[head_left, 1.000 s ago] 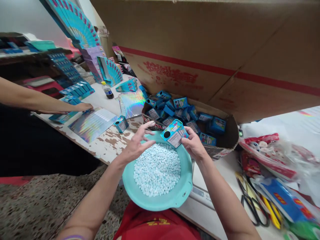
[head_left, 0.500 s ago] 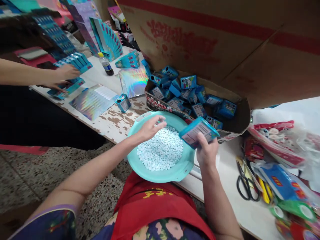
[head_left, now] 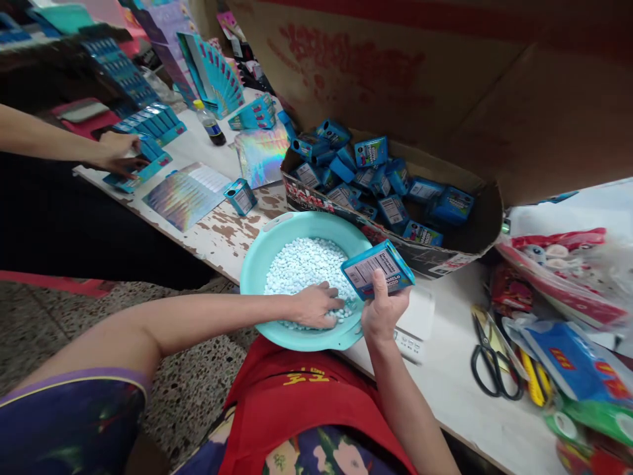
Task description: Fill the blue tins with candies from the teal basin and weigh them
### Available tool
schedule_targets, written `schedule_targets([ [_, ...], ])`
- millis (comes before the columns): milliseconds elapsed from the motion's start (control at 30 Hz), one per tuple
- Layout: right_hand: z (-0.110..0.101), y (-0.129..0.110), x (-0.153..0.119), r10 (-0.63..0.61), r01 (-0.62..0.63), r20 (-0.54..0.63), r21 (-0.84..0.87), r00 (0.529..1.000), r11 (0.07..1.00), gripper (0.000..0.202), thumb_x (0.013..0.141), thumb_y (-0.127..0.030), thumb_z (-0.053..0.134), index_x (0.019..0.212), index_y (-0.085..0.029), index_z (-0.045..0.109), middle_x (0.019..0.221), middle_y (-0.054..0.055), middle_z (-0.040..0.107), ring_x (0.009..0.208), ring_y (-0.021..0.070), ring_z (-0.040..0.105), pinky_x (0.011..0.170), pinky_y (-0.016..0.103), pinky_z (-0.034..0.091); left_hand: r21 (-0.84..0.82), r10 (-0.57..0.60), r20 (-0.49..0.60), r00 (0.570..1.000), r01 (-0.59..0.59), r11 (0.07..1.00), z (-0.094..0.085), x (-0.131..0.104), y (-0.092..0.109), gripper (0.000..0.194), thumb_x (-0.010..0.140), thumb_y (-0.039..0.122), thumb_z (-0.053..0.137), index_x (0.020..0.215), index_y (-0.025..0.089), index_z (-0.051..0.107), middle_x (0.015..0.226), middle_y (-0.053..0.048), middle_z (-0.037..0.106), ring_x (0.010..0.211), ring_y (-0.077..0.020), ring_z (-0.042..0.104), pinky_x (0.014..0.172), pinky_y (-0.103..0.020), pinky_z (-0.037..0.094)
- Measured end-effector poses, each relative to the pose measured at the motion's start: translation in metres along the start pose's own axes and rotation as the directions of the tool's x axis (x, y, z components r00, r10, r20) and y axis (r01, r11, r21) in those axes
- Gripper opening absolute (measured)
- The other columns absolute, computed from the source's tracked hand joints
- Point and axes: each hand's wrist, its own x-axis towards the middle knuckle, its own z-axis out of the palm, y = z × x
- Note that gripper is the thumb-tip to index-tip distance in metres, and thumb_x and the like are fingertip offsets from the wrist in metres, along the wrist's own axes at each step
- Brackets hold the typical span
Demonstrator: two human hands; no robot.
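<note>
A light-teal basin (head_left: 254,264) holds a heap of small pale-blue candies (head_left: 301,260). My left hand (head_left: 319,307) rests low in the basin, its fingers apart and their tips among the candies. Over the basin's right rim, my right hand (head_left: 388,310) grips a blue printed box (head_left: 370,269), thumb across the label side. The box is tilted, with its nutrition panel facing me. Behind the basin, an open cardboard carton (head_left: 336,214) holds several similar blue boxes (head_left: 372,152).
A white scale (head_left: 415,323) sits partly under my right hand. Scissors (head_left: 494,369) and plastic packets (head_left: 568,359) lie to the right. A lone blue box (head_left: 241,196), a holographic sheet (head_left: 185,198) and a bottle (head_left: 210,125) stand left. A co-worker's hand (head_left: 119,155) handles blue packs.
My left hand has gone down from above the basin into the candies. My right hand has shifted slightly left with the blue box, turning its label more toward me.
</note>
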Motion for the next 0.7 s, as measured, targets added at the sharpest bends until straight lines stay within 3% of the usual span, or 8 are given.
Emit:
schedule_targets([
  [67,0.000,-0.002,-0.001,-0.011,0.011,0.006,-0.004,1.000,1.000,0.042,0.077,-0.043,0.070,0.109,-0.022,0.052,0.104,0.005,0.065,0.096,0.0199,0.065,0.091,0.037,0.052,0.046,0.015,0.077,0.997,-0.018,0.999,-0.003,-0.024,-0.004,0.029,0.082,0.038,0.054,0.103,0.021,0.065,0.095,-0.010,0.063,0.081,-0.0255,0.059,0.079,-0.039,0.046],
  [233,0.001,-0.007,-0.002,-0.009,0.020,0.107,-0.105,0.994,0.994,0.050,0.070,-0.042,0.078,0.106,-0.022,0.050,0.094,0.001,0.062,0.081,0.0162,0.062,0.080,0.032,0.052,0.095,-0.229,0.196,0.954,0.214,0.972,-0.017,-0.046,-0.012,0.025,0.079,0.032,0.055,0.099,0.021,0.066,0.091,-0.011,0.067,0.073,-0.0266,0.064,0.060,-0.033,0.044],
  [333,0.001,-0.011,0.001,-0.037,0.107,0.258,-0.263,0.965,0.959,0.053,0.070,-0.046,0.077,0.112,-0.023,0.053,0.097,0.002,0.063,0.083,0.0179,0.062,0.081,0.033,0.051,-0.011,-0.374,0.104,0.922,0.377,0.926,-0.025,-0.043,-0.020,0.016,0.076,0.028,0.058,0.086,0.020,0.067,0.074,-0.008,0.066,0.073,-0.0266,0.065,0.062,-0.032,0.044],
  [433,0.002,-0.013,0.004,-0.070,0.267,0.462,-0.375,0.884,0.888,0.041,0.077,-0.050,0.071,0.106,-0.023,0.062,0.098,0.003,0.066,0.090,0.0207,0.062,0.085,0.035,0.048,-0.384,-0.517,-0.103,0.850,0.446,0.809,-0.038,-0.042,-0.026,0.012,0.073,0.031,0.062,0.073,0.020,0.065,0.063,-0.003,0.063,0.064,-0.0212,0.062,0.058,-0.028,0.042],
  [500,0.004,-0.014,0.003,-0.088,0.355,0.542,-0.412,0.836,0.839,0.037,0.078,-0.050,0.069,0.103,-0.022,0.064,0.099,0.005,0.067,0.093,0.0221,0.062,0.087,0.036,0.048,-0.729,-0.633,-0.148,0.760,0.349,0.588,-0.050,-0.042,-0.024,0.018,0.072,0.036,0.064,0.068,0.019,0.062,0.057,0.000,0.059,0.050,-0.0144,0.053,0.047,-0.024,0.036],
  [567,0.006,-0.013,-0.001,-0.087,0.398,0.587,-0.426,0.805,0.812,0.037,0.078,-0.049,0.070,0.103,-0.023,0.064,0.101,0.006,0.068,0.095,0.0232,0.063,0.087,0.037,0.048,-0.949,-0.706,-0.117,0.698,0.130,0.286,-0.063,-0.041,-0.016,0.024,0.071,0.041,0.066,0.069,0.019,0.058,0.054,0.002,0.054,0.038,-0.0087,0.042,0.037,-0.021,0.026],
  [633,0.009,-0.013,-0.007,-0.073,0.419,0.634,-0.416,0.770,0.807,0.036,0.077,-0.046,0.072,0.104,-0.023,0.065,0.102,0.006,0.069,0.096,0.0241,0.064,0.088,0.038,0.048,-0.989,-0.736,-0.130,0.665,-0.137,0.051,-0.074,-0.037,-0.007,0.026,0.070,0.042,0.068,0.073,0.018,0.056,0.056,0.003,0.055,0.035,-0.0066,0.039,0.034,-0.019,0.022],
  [700,0.013,-0.014,-0.014,-0.074,0.439,0.671,-0.394,0.738,0.808,0.034,0.077,-0.044,0.073,0.103,-0.023,0.065,0.103,0.006,0.069,0.098,0.0245,0.064,0.089,0.038,0.048,-0.929,-0.772,-0.188,0.607,-0.366,-0.062,-0.081,-0.029,0.001,0.025,0.069,0.039,0.068,0.077,0.018,0.055,0.060,0.002,0.058,0.041,-0.0078,0.048,0.037,-0.018,0.030],
])
